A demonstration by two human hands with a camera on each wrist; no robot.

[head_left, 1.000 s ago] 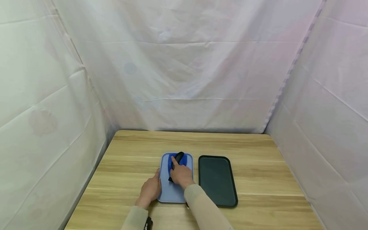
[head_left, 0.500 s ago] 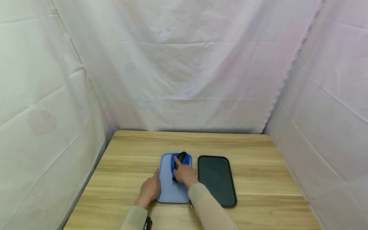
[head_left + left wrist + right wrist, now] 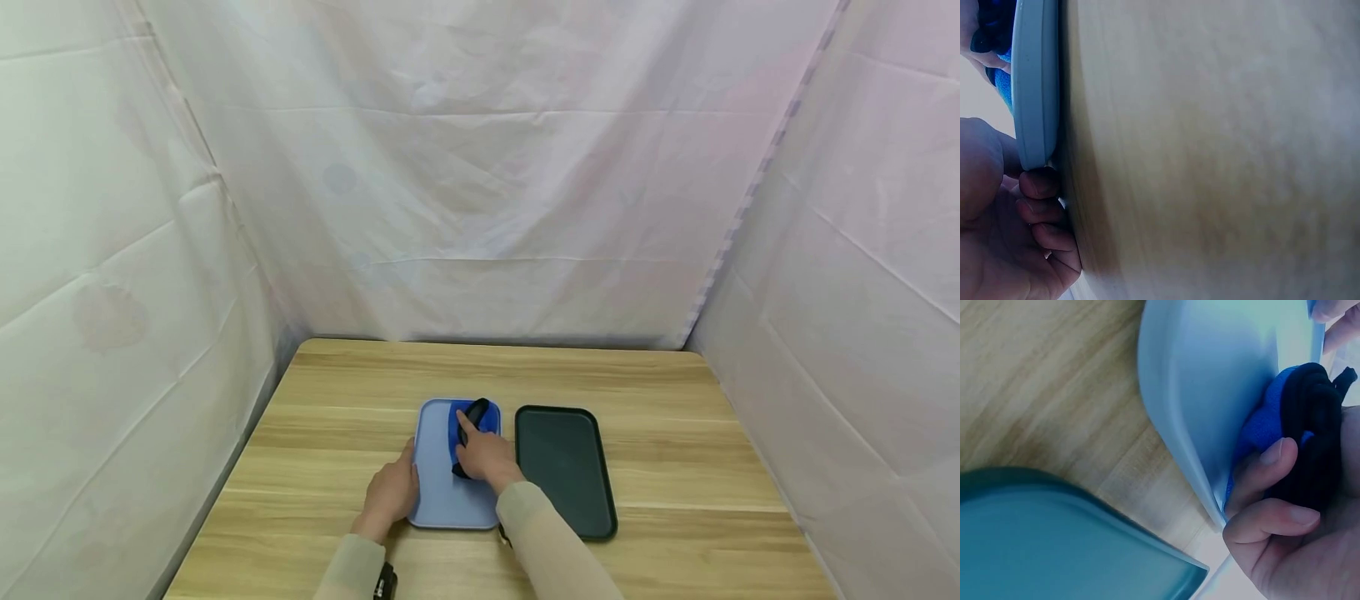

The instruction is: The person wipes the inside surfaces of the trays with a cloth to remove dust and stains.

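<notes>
A light blue rectangular tray (image 3: 435, 500) lies on the table in the head view. My left hand (image 3: 392, 493) holds its left edge; in the left wrist view the fingers (image 3: 1041, 212) curl at the corner of the tray (image 3: 1035, 87). On the right part of that tray sits a blue fabric scrubbing pad (image 3: 453, 433) with a curved black handle (image 3: 477, 408). My right hand (image 3: 489, 458) grips it, index finger extended along the top. In the right wrist view, bent fingers (image 3: 1272, 519) wrap the black part above the blue fabric (image 3: 1260, 428).
A dark green tray (image 3: 566, 467) lies right of the light blue one, with a narrow strip of table between them. The wooden table (image 3: 337, 400) ends at a white curtain (image 3: 480, 208) behind; more curtain hangs on both sides.
My right hand has slid the scrubbing pad rightward across the light blue tray, toward its right rim. The left hand keeps its place at the left edge.
</notes>
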